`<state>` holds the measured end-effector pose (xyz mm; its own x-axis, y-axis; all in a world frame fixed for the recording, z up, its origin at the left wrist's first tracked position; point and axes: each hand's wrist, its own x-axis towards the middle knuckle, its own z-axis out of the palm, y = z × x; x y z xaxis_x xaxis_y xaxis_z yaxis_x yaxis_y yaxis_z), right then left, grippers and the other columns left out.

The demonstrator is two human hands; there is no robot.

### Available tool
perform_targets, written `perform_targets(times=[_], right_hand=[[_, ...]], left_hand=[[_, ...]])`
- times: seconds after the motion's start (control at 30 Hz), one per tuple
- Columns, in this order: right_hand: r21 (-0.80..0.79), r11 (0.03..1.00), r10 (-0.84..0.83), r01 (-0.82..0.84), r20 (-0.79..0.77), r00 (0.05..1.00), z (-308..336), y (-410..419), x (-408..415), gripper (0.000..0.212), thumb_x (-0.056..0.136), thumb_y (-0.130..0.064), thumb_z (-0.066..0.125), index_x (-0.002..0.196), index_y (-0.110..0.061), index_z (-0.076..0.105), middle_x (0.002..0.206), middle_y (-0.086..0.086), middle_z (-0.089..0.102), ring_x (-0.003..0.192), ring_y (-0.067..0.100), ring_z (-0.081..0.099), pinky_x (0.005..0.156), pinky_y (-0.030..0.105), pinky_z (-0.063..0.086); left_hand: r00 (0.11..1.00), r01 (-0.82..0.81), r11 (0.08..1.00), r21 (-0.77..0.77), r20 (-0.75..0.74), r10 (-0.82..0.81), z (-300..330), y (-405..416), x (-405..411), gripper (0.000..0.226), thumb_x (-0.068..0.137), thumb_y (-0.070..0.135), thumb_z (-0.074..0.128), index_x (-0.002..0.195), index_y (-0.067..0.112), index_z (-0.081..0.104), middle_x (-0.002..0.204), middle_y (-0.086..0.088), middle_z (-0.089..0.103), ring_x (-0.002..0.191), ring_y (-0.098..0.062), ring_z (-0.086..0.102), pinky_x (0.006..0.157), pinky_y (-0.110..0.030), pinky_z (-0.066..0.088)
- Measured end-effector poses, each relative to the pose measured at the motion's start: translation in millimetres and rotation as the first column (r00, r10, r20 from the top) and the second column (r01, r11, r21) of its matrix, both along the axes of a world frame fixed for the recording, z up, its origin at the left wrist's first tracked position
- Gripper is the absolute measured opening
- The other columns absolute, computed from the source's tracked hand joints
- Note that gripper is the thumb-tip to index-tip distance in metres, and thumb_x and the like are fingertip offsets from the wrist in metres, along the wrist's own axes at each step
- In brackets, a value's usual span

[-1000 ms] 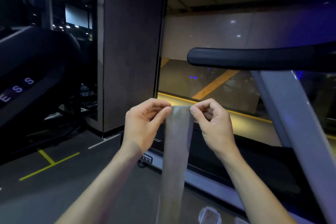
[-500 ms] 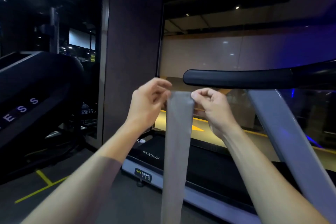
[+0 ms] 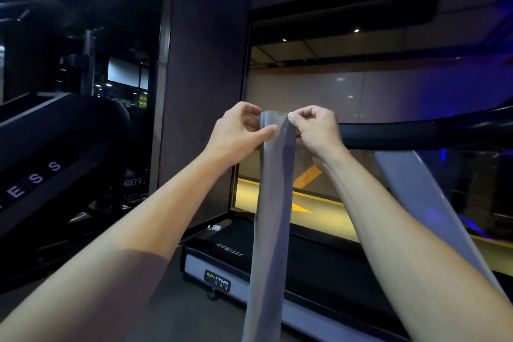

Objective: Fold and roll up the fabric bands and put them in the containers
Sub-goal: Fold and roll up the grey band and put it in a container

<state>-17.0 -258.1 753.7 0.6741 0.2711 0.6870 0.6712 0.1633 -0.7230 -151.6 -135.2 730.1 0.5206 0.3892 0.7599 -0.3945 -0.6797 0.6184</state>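
A long grey fabric band [image 3: 270, 216] hangs straight down in front of me, its lower end running out of the bottom of the view. My left hand [image 3: 238, 133] pinches the band's top left corner between thumb and fingers. My right hand [image 3: 312, 130] pinches the top right corner, fingers curled. The two hands are held close together at chest height, and the band's top edge looks folded over between them. No container is in view.
A treadmill [image 3: 319, 266] stands just ahead, its black handrail [image 3: 388, 134] running right behind my right hand and a grey upright [image 3: 416, 203] slanting down at the right. Another black machine [image 3: 55, 153] fills the left. A pillar [image 3: 205, 91] and glass wall stand behind.
The view has tilted upward and both hands have risen with the band. The hands have drawn closer together, and the top edge of the band now curls over between them.
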Motion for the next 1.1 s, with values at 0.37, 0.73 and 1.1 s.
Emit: perform_targets(times=[0.37,0.73,1.1], right_hand=[[0.041,0.997,0.061,-0.059,-0.056,0.997,5.1,-3.5,-9.5,0.009,0.094,-0.021,0.071,0.087,-0.018,0.07,0.089,0.008,0.074,0.09,0.026,0.071,0.082,0.053,0.063],[0.013,0.99,0.137,-0.137,-0.135,0.981,-6.5,-6.7,-7.3,0.013,0.098,-0.016,0.067,0.086,-0.015,0.067,0.091,0.009,0.069,0.09,0.026,0.068,0.084,0.048,0.06],[0.09,0.99,0.126,-0.104,-0.289,0.949,-12.5,12.9,-5.2,0.014,0.099,-0.021,0.065,0.085,-0.019,0.063,0.092,0.006,0.071,0.088,0.025,0.067,0.071,0.034,0.055]], left_hand=[[0.979,0.204,0.951,-0.23,0.06,-0.195,2.5,0.3,-5.6,0.042,0.084,0.005,0.083,0.121,0.015,0.066,0.09,-0.005,0.079,0.086,-0.016,0.077,0.075,-0.032,0.063],[0.976,0.217,0.901,-0.377,0.086,-0.199,-3.8,-1.4,11.7,0.017,0.088,0.01,0.078,0.105,0.01,0.075,0.091,-0.009,0.076,0.073,-0.016,0.069,0.073,-0.032,0.063],[0.988,0.013,0.985,-0.171,0.155,0.014,-5.9,1.6,18.5,0.009,0.085,0.021,0.082,0.093,0.023,0.078,0.08,0.001,0.077,0.071,-0.008,0.069,0.075,-0.037,0.063]])
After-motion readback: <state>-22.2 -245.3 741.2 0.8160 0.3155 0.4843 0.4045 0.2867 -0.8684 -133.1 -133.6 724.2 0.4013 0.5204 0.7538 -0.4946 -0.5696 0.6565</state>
